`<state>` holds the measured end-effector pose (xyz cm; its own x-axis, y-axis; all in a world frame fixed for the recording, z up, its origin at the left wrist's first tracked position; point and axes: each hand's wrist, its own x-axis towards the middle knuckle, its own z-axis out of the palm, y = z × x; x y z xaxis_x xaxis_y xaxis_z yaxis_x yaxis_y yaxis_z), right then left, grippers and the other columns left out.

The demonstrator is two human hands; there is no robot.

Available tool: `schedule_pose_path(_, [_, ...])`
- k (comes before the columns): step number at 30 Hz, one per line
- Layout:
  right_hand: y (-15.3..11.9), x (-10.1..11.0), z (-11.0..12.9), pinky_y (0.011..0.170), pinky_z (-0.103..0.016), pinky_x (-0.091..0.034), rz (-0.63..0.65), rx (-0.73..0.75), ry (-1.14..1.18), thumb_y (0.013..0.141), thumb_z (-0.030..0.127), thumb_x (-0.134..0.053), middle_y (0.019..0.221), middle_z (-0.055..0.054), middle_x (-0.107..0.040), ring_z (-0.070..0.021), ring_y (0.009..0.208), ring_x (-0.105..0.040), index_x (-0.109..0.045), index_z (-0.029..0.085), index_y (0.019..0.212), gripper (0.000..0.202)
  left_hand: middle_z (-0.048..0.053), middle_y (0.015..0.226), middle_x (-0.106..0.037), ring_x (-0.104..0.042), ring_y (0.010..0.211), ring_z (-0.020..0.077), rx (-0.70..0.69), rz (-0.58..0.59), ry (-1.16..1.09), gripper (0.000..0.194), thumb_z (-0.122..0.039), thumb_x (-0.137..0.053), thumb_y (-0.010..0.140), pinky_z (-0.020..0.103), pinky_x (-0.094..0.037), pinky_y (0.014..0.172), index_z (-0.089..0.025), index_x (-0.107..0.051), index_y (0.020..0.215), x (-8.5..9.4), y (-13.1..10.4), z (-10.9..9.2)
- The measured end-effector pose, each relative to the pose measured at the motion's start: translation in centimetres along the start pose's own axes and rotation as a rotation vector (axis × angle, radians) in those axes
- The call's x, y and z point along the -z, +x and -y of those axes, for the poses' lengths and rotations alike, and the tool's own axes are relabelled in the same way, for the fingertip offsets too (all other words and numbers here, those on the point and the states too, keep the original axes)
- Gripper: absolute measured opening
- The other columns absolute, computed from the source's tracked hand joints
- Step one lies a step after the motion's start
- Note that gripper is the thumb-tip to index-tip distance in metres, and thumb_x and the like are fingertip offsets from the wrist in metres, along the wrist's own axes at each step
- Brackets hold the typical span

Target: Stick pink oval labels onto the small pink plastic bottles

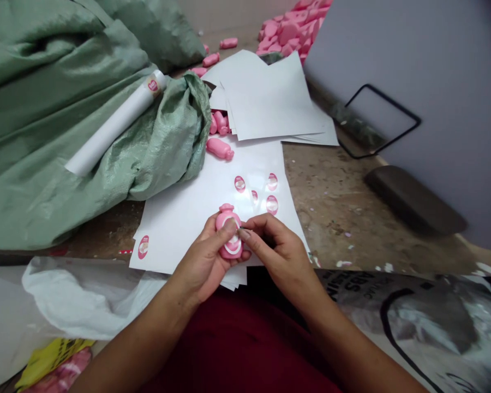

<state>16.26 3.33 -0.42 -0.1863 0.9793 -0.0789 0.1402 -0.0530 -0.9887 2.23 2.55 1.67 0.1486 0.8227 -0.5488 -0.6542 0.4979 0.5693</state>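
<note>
My left hand point(207, 254) is wrapped round a small pink plastic bottle point(226, 209), its thumb pressed on the front. An oval sticker point(234, 240) with a white rim lies on the bottle's face, partly covered by the thumb. At the sticker's right edge, the thumb and forefinger of my right hand point(280, 245) are pinched together. Below the hands lies a white sticker sheet point(184, 218) with several pink oval stickers left on it, such as one oval sticker point(239, 184) just beyond the bottle. Another pink bottle point(220, 148) lies on its side farther back.
A large green woven sack point(85, 98) fills the left, with a white paper roll point(114, 125) on it. Loose white sheets point(270, 98) lie behind. A heap of pink bottles point(290, 30) is at the back. To the right stand a grey panel point(401, 49) and a black wire frame point(393, 101).
</note>
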Motion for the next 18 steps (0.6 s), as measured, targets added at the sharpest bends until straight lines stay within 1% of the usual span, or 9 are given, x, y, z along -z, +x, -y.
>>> schedule_pose_path(2, [-0.1,0.2,-0.1,0.069,-0.029,-0.049,0.006,0.077,-0.134,0.093,0.035,-0.060,0.080,0.000,-0.069,-0.0160,0.072,-0.064,-0.064,0.023,0.092,0.013,0.001,0.098,-0.058,-0.059,0.077,0.0089,0.009,-0.003,0.020,0.029,-0.022,-0.073,0.086,0.021,-0.054,0.067,-0.020,-0.060,0.112,0.0,0.0,0.0])
schedule_pose_path(5, [0.1,1.0,-0.3,0.075,-0.032,-0.045,0.009,0.243,-0.401,0.096,0.031,-0.056,0.092,-0.003,-0.074,-0.0187,0.081,-0.066,-0.067,0.024,0.101,0.014,0.001,0.096,-0.059,-0.060,0.076,0.0093,0.003,-0.032,0.060,0.033,-0.017,-0.072,0.084,0.022,-0.054,0.068,-0.020,-0.059,0.114,0.1,-0.1,0.0])
schedule_pose_path(7, [0.3,1.7,-0.4,0.076,-0.035,-0.041,-0.070,0.322,-0.590,0.096,0.031,-0.056,0.094,-0.005,-0.075,-0.0208,0.082,-0.067,-0.069,0.025,0.103,0.017,0.003,0.097,-0.061,-0.063,0.079,0.0117,0.006,-0.073,0.099,0.033,-0.017,-0.072,0.084,0.023,-0.054,0.067,-0.019,-0.060,0.114,0.3,-0.1,-0.2])
schedule_pose_path(9, [0.5,2.4,-0.4,0.078,-0.036,-0.039,-0.167,0.314,-0.659,0.095,0.034,-0.058,0.094,-0.006,-0.075,-0.0225,0.083,-0.067,-0.071,0.026,0.103,0.018,0.006,0.099,-0.064,-0.065,0.082,0.0143,0.016,-0.088,0.133,0.031,-0.021,-0.073,0.084,0.024,-0.053,0.067,-0.017,-0.060,0.113,0.4,-0.1,-0.4])
schedule_pose_path(10, [0.6,2.6,-0.3,0.078,-0.037,-0.040,-0.188,0.276,-0.624,0.094,0.036,-0.059,0.094,-0.006,-0.075,-0.0228,0.083,-0.066,-0.071,0.026,0.104,0.019,0.007,0.099,-0.065,-0.066,0.083,0.0153,0.022,-0.081,0.143,0.032,-0.023,-0.073,0.085,0.024,-0.053,0.067,-0.017,-0.061,0.113,0.5,-0.1,-0.5])
schedule_pose_path(11, [0.6,2.9,-0.2,0.077,-0.037,-0.041,-0.183,0.227,-0.548,0.094,0.038,-0.059,0.094,-0.005,-0.074,-0.0227,0.083,-0.066,-0.071,0.026,0.104,0.019,0.008,0.100,-0.066,-0.066,0.083,0.0160,0.029,-0.067,0.151,0.033,-0.025,-0.073,0.085,0.025,-0.053,0.067,-0.017,-0.061,0.114,0.6,-0.1,-0.6])
schedule_pose_path(13, [0.8,3.0,0.1,0.074,-0.035,-0.044,-0.127,0.125,-0.338,0.092,0.041,-0.060,0.092,-0.004,-0.072,-0.0213,0.081,-0.064,-0.069,0.026,0.103,0.021,0.009,0.103,-0.066,-0.067,0.085,0.0168,0.034,-0.032,0.156,0.038,-0.026,-0.074,0.085,0.026,-0.054,0.068,-0.018,-0.060,0.120,0.7,-0.2,-0.7])
schedule_pose_path(15, [0.9,2.8,0.3,0.071,-0.033,-0.045,-0.072,0.038,-0.159,0.087,0.042,-0.064,0.085,-0.002,-0.069,-0.0192,0.077,-0.061,-0.068,0.025,0.100,0.021,0.008,0.108,-0.065,-0.068,0.091,0.0179,0.037,0.009,0.160,0.048,-0.019,-0.076,0.081,0.027,-0.054,0.073,-0.021,-0.058,0.125,0.8,-0.4,-0.7])
schedule_pose_path(18, [0.9,2.0,0.6,0.069,-0.031,-0.045,-0.030,-0.042,-0.015,0.079,0.042,-0.070,0.077,0.001,-0.062,-0.0173,0.073,-0.057,-0.066,0.025,0.094,0.023,0.006,0.118,-0.062,-0.066,0.103,0.0192,0.045,0.073,0.168,0.068,-0.006,-0.077,0.072,0.027,-0.054,0.082,-0.027,-0.054,0.132,0.9,-0.9,-0.7])
